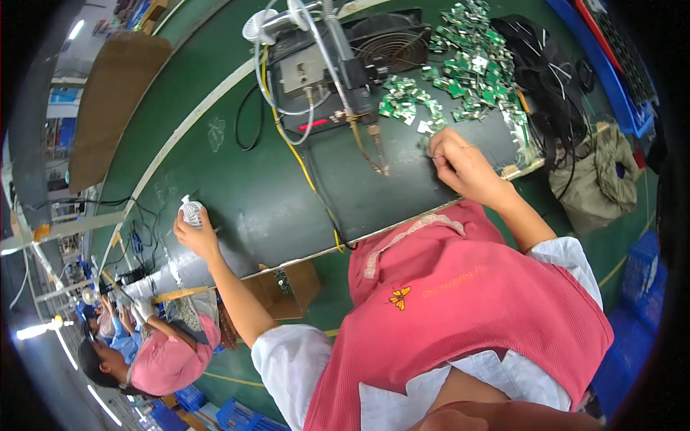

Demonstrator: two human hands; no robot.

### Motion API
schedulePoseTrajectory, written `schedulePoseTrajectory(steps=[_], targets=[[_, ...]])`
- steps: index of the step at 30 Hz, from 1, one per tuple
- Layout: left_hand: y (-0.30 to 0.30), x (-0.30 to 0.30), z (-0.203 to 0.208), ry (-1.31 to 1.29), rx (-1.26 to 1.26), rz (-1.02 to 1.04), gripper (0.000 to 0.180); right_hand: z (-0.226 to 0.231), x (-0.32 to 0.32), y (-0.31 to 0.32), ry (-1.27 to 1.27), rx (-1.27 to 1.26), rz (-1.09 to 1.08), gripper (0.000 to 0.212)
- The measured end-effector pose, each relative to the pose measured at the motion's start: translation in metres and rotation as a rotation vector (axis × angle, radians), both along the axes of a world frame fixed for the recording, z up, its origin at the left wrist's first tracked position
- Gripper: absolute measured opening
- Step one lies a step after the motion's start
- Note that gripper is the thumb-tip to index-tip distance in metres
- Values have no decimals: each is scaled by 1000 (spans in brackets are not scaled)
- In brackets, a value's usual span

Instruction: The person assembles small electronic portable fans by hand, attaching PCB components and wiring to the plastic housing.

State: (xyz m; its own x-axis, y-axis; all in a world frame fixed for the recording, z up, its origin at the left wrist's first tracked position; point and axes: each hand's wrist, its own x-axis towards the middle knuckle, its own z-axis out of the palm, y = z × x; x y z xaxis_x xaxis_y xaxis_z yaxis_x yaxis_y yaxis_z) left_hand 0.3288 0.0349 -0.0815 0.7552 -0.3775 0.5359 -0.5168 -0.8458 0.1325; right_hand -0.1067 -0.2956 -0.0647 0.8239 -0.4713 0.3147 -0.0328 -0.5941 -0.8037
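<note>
At the left end of the bench, my left hand (198,237) is closed round a small white, round, ribbed piece (192,211) with a short knob on top; its exact kind is unclear. My right hand (462,167) hovers over the bench's right part, fingers curled together in a pinch, and anything between them is too small to make out. Just beyond it lies a heap of small green circuit boards (471,72), with a smaller cluster of boards (410,100) to its left. Between my hands stands a dark soldering machine (302,93) with tubes and a downward metal tip (382,170).
A black fan (392,54) sits behind the machine. A yellow cable (298,161) runs across the bench to its front edge. On the right are a dark bag (539,79), an olive cloth (593,179) and a blue tray (611,72). Co-workers (169,359) sit at the lower left.
</note>
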Motion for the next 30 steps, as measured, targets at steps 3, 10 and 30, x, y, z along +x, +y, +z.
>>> schedulePoseTrajectory(steps=[3, 10, 30], targets=[[-25, -52, 10, -60, 29, -187, 59, -4, -6, -1, -14, -284, 99, 24], [-50, -139, 20, 71, -82, -365, 46, -10, -15, -1, 35, -205, -68, 26], [-74, -178, 43, 151, 58, -470, 20, -11, 41, 20, 82, -228, -211, 27]])
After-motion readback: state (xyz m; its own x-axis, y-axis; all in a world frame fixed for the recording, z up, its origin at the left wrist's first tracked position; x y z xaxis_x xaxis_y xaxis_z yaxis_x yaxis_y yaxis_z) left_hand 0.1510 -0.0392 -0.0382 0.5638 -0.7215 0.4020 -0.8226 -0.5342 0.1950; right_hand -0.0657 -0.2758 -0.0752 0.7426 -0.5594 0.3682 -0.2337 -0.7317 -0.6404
